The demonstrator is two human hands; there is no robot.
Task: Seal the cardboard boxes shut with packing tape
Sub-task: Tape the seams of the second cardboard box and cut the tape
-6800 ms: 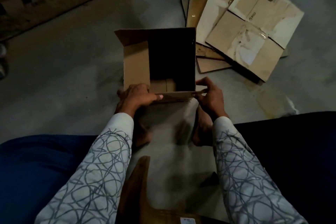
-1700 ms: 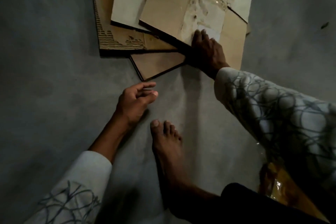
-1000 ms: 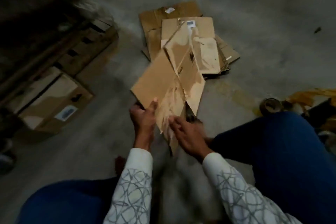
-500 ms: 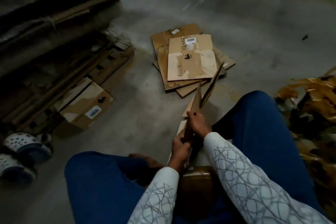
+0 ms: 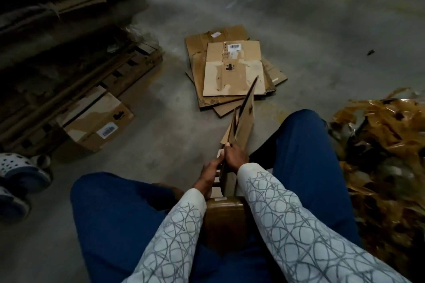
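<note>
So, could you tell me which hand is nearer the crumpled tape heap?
Right. The right hand grips the flat box left of the heap; the left hand grips it too, farther left.

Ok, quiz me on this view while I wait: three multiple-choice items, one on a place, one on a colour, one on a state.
1. Where does the labelled box sit?
A. on a shelf
B. beside the pallet, at the person's left
C. on the person's lap

2. What colour are the trousers?
A. red
B. white
C. blue

3. How is the carton that the left hand and right hand hold?
A. folded flat, held on edge
B. opened up into a box
C. crushed into a ball

Answers:
1 B: its white label faces the camera, low down next to the pallet's slats.
2 C: both legs show blue.
3 A: only its thin edge and one narrow face show, rising from the two grips.
</note>
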